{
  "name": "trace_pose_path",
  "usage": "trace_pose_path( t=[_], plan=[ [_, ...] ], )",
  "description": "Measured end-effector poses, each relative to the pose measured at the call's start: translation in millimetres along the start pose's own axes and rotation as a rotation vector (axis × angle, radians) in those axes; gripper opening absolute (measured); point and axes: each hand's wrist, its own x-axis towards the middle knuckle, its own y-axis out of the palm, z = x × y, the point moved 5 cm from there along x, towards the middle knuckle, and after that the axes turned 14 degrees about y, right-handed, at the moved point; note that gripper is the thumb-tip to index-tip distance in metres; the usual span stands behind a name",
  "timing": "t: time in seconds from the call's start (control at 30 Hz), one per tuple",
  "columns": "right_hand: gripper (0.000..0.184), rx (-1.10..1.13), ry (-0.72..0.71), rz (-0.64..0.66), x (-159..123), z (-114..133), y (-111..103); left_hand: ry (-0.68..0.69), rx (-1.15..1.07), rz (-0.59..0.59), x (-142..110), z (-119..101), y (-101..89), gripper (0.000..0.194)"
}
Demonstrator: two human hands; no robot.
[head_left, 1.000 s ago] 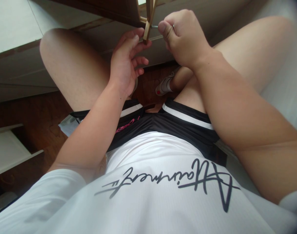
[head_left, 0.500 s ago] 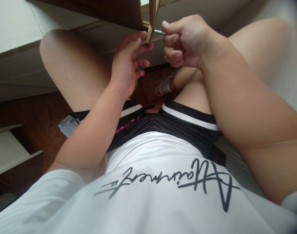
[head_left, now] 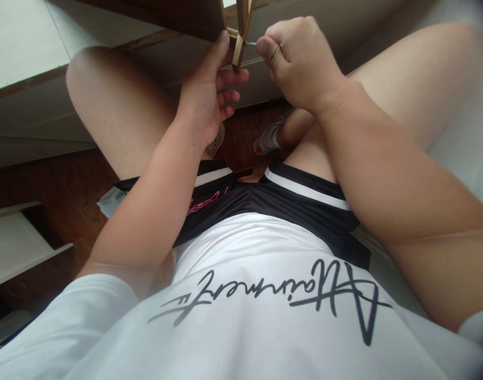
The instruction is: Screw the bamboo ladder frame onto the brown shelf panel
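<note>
At the top centre, a light wooden frame with crossing slats stands by the corner of a dark brown panel. My left hand supports the frame from the left. Its thumb lies along the panel's corner, the index finger is mostly hidden behind the slat, and the other fingers curl loosely below. On the right, my right hand is closed in a pinch around a thin metal rod. The rod's tip meets the slat's right side; most of its length is hidden in the fingers.
A pale tabletop or board lies at the upper left, beside my bent knee. Below are a dark wooden floor and a white shelf-like piece at the lower left. My legs stand spread on either side of the work.
My right hand has rolled over, its knuckles now up and the rod deeper in its grip. My left thumb has moved up onto the panel's corner. The frame has shifted slightly left and up.
</note>
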Motion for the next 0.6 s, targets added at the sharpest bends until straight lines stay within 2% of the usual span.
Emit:
trace_pose_path(
  t=[0.1,0.23,0.3,0.4,0.5,0.6],
  plan=[
    [0.058,0.208,0.046,0.071,1.2,-1.0,6.8,-0.013,-0.036,0.003,4.3,0.1,6.7,0.031],
    [0.058,0.579,0.189,0.269,-1.6,-0.8,15.2,0.034,-0.075,0.021,7.4,3.6,9.1,0.023],
    [0.058,0.678,0.269,0.384,-4.4,-0.8,16.7,0.067,-0.029,0.032,8.6,6.7,7.7,0.016],
    [0.059,0.726,0.372,0.514,-8.0,-1.7,16.9,0.088,0.011,0.009,8.6,10.9,5.7,0.016],
    [0.056,0.704,0.353,0.474,-7.3,-1.1,14.0,0.092,-0.025,0.010,6.1,10.8,7.5,0.017],
    [0.054,0.568,0.245,0.300,-4.5,-0.4,8.5,0.077,-0.048,0.023,4.4,8.6,9.2,0.015]
  ],
)
